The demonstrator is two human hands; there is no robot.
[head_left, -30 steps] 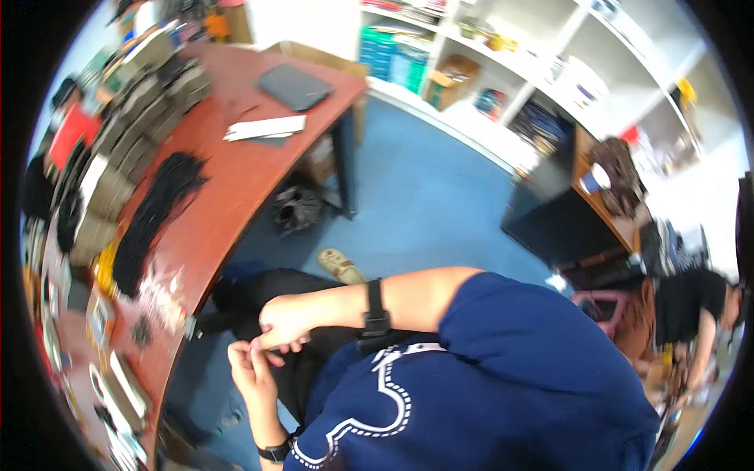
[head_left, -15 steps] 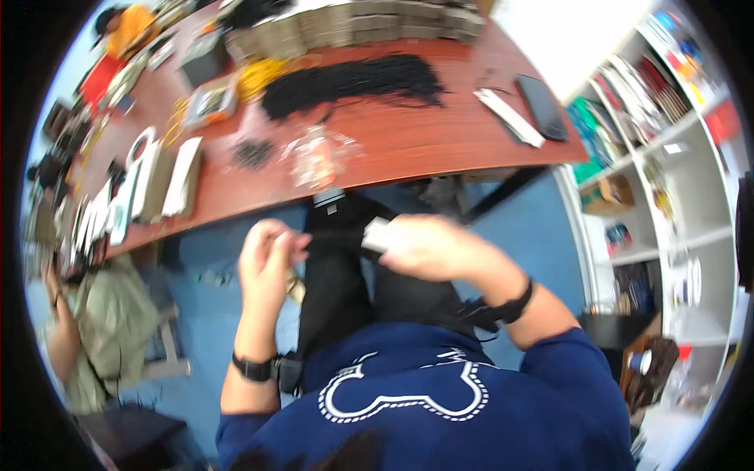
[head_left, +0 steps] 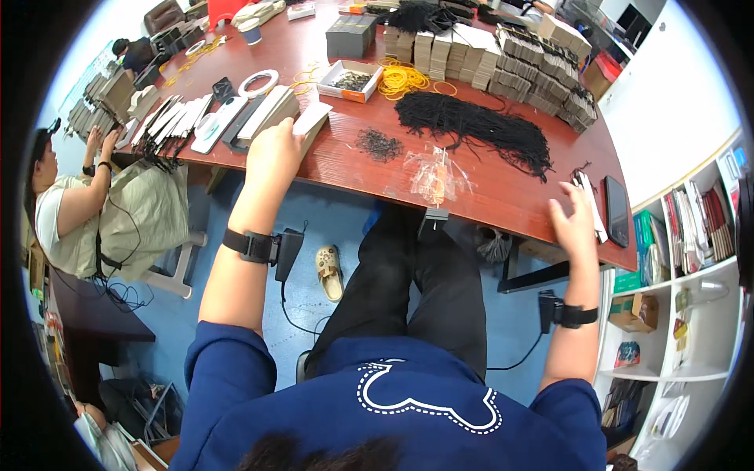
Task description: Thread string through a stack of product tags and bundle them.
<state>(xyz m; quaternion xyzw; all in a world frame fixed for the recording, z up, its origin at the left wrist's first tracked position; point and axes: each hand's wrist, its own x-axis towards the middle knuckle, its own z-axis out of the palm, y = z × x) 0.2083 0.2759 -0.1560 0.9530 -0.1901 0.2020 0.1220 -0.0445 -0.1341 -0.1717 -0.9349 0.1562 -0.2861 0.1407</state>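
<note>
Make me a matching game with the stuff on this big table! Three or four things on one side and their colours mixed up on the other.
Things:
1. pile of cords
2. rubber bands
3. table
4. ring

Colours:
A. reddish brown
B. white
C. black
D. yellow

Pairs: 1-C, 2-D, 3-A, 4-B.

Bonus: the left hand rests on a stack of pale cards; the right hand is open at the table's edge.
</note>
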